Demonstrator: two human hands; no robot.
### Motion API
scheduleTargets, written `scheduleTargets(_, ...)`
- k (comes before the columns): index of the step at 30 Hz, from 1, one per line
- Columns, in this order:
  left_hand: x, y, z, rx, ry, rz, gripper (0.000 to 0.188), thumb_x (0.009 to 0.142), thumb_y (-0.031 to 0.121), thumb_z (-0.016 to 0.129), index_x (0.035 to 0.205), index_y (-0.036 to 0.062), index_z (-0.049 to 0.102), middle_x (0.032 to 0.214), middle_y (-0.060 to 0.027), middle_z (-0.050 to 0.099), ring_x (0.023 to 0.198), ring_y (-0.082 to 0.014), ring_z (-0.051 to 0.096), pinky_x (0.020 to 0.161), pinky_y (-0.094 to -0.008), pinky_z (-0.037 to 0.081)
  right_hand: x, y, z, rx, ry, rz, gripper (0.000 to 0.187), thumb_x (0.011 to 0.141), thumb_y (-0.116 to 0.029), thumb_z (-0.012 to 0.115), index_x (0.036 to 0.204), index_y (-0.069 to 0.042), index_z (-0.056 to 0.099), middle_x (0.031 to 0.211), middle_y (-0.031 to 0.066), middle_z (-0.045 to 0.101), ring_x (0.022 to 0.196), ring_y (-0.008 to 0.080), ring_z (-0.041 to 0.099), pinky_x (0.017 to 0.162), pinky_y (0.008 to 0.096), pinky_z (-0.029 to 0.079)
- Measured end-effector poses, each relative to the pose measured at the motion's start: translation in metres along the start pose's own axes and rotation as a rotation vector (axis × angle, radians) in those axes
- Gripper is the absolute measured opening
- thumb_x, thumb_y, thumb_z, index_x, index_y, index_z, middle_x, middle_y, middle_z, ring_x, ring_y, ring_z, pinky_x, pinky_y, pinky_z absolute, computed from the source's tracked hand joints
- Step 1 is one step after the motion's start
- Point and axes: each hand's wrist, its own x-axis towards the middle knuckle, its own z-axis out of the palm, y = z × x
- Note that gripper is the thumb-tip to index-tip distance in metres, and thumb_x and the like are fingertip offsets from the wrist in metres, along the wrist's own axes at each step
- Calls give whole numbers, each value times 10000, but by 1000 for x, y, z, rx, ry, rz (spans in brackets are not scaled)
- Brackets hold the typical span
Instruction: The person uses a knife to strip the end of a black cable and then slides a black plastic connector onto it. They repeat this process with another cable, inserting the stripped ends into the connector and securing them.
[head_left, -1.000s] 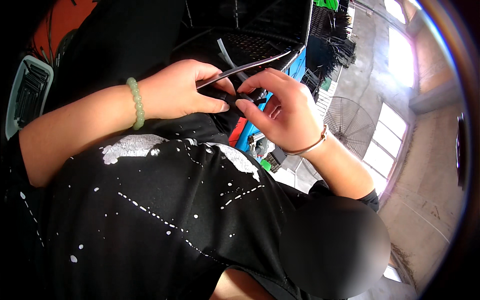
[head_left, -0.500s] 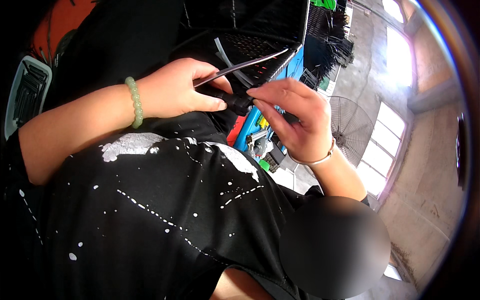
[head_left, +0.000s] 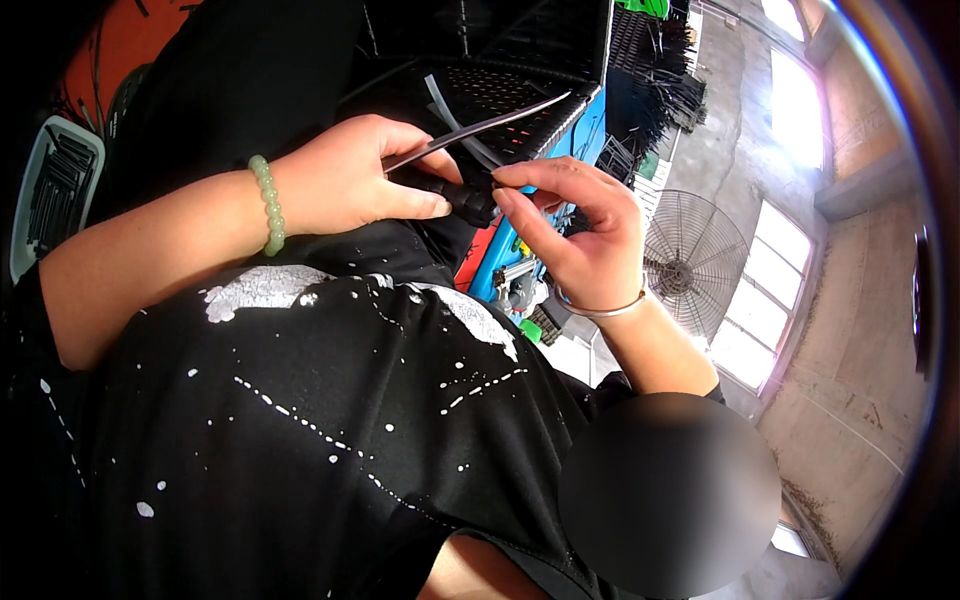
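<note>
We can't really make out the black part (head_left: 476,205): the left fingers (head_left: 425,206) cover one end, and the bit at the tips of the right fingers (head_left: 550,177) is too small to tell. We lose the lower end of the grey strip (head_left: 490,128) too. The top edge chops off the black woven piece (head_left: 500,85), and a round blur (head_left: 668,495) swallows the lower right.

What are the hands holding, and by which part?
Left hand: black piece, by its left end, with a grey strip's near part in the thumb's crook. Right hand: at the piece's right end; whether it grips cannot be told.
</note>
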Motion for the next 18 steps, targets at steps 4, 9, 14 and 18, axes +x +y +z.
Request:
scheduleTargets(4, 2, -6, 2, -30, 9, 24, 312, 819, 81, 718, 1108, -13, 651, 949, -3, 658, 655, 9, 491, 604, -161, 421, 4, 0, -3, -30, -42, -148, 143, 745, 13, 722, 884, -21, 710, 829, 94, 679, 664, 161, 652, 612, 250, 515)
scheduleTargets(9, -1, -6, 0, 2, 18, 45, 309, 822, 93, 721, 1107, -6, 654, 930, 6, 657, 631, 9, 461, 580, -164, 396, 10, -1, -7, -34, -156, -199, 183, 724, 27, 709, 898, -31, 702, 894, 105, 650, 712, 198, 658, 634, 285, 532)
scheduleTargets(14, -2, 1, 0, 41, 16, 20, 313, 818, 110, 737, 1099, -3, 660, 895, 12, 655, 613, 11, 436, 552, -166, 371, 8, -2, -12, -176, -193, -239, 214, 710, 15, 712, 914, -45, 698, 910, 86, 631, 739, 232, 652, 645, 309, 527)
scheduleTargets(18, -1, -3, 1, 46, 26, 53, 308, 820, 108, 739, 1096, -4, 661, 891, 10, 654, 622, 12, 446, 556, -169, 379, 10, -3, -17, -281, -213, -328, 220, 696, -16, 722, 912, -47, 694, 908, 67, 626, 734, 249, 638, 652, 331, 503)
